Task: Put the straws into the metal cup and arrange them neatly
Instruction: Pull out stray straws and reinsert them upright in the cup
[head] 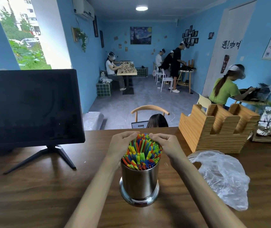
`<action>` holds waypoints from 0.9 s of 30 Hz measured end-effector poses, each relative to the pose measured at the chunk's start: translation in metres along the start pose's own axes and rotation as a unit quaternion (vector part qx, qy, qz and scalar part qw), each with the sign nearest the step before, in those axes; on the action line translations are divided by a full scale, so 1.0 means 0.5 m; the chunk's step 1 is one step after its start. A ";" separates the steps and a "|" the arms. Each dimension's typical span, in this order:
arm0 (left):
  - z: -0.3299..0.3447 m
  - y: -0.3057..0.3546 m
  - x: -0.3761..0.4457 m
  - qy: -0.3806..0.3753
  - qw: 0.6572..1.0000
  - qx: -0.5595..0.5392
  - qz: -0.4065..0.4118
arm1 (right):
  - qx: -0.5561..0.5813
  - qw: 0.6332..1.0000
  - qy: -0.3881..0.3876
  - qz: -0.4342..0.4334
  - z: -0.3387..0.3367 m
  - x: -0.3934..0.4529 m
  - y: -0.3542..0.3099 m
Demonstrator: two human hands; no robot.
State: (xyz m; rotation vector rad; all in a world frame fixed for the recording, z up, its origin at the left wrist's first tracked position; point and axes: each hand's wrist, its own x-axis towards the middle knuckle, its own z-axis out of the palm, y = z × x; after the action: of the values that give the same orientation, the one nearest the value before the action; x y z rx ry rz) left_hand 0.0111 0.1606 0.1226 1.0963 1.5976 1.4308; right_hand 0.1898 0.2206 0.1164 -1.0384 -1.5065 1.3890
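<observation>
Metal cup (139, 180) holds coloured straws (142, 150), unlabelled, both hands gripping them.

Table (32, 195) bears cup (139, 181), monitor (31, 106), bag (221, 176)

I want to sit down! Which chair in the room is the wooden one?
The wooden chair just beyond the table, with the curved back. The white chairs stand farther back.

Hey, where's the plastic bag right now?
In the head view, the plastic bag lies crumpled on the wooden table, right of the metal cup and just in front of the wooden holder.
</observation>
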 end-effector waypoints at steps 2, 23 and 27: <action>-0.003 0.000 -0.002 0.005 1.000 0.002 0.010 | -0.012 1.000 0.013 -0.018 -0.002 -0.001 -0.005; -0.049 0.032 -0.021 0.095 0.923 0.285 0.241 | -0.253 0.936 0.051 -0.240 -0.004 0.005 -0.008; -0.050 0.029 -0.020 0.125 0.902 0.319 0.263 | -0.287 0.927 0.031 -0.241 -0.004 0.004 -0.019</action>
State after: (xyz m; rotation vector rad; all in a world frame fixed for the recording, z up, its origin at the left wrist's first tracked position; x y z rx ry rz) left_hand -0.0061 0.1422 0.1400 1.9010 2.1500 1.4467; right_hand 0.1904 0.2228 0.1262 -0.9378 -2.0096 0.5722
